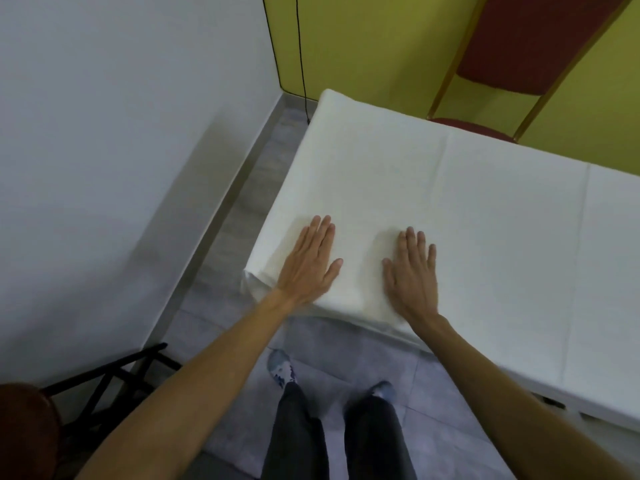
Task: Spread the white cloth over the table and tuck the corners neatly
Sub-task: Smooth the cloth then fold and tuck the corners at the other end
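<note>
A: White fabric covers the whole tabletop. The white cloth [467, 216] lies flat on the table, and its long axis runs from the near left corner away toward the right edge of the view.

B: And the hands?

A: Both are palm-down on the cloth near that close corner. The left hand [310, 263] lies just beside the left edge, fingers straight and close together, pointing up and slightly right, thumb out toward the other hand. The right hand [412, 271] sits a little apart from it, fingers extended and slightly spread, pointing away from the body.

B: Gripping anything?

A: No. Neither hand is clenched or pinching; the fingers are flat and released, resting on the fabric. Both forearms are bare and reach in from the bottom of the view, nearly straight.

B: How does the cloth hang?

A: It drapes over the near edge and the left end. At the near left corner, under the left wrist, it bunches into a small fold. Faint crease lines cross the top.

B: Around it?

A: A red chair [519, 64] stands behind the far side against a yellow wall [363, 46].
</note>
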The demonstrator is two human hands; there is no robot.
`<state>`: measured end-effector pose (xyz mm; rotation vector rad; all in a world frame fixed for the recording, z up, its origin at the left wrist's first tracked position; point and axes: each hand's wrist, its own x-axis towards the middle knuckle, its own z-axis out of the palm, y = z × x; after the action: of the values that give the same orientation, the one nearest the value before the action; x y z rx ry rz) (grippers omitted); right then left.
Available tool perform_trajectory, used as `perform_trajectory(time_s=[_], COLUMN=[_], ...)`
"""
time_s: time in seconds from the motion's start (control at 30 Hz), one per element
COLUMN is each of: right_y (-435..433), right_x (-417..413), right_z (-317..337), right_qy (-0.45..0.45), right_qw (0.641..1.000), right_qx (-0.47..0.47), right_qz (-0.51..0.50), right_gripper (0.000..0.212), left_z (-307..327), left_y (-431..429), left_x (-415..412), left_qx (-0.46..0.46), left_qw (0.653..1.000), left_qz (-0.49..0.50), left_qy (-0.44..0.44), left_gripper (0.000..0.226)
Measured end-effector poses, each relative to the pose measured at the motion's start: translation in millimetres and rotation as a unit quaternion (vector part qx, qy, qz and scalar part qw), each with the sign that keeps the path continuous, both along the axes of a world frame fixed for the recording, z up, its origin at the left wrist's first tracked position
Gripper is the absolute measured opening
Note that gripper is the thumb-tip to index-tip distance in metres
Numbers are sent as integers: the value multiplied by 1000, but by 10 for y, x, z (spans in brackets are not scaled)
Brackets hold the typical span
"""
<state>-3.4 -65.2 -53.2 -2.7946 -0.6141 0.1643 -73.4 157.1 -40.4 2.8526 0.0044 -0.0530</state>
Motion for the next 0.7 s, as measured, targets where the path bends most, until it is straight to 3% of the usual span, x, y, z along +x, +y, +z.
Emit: perform_trajectory(time_s=[0.13,0.4,0.6,0.7], right_y=[674,729,964,1289], right_x=[-248,-268,-294,-388], right_z=[-93,-154,38,123], right_qy=[27,10,65,83], right_qw=[999,999,998,991], right_qx=[17,-43,-19,-7], right_qz=[32,25,-3,102], right_gripper=[64,72,81,87], left_z=[-97,-75,-76,-64], left_y=[62,807,1335,1399], left_x=[246,-2,-718,-965], left_qx=[18,83,-125,-203], left_qw=[999,996,992,976], left_qz=[-11,-1,3,22], left_qy=[25,23,31,81], left_gripper=[67,71,87,99])
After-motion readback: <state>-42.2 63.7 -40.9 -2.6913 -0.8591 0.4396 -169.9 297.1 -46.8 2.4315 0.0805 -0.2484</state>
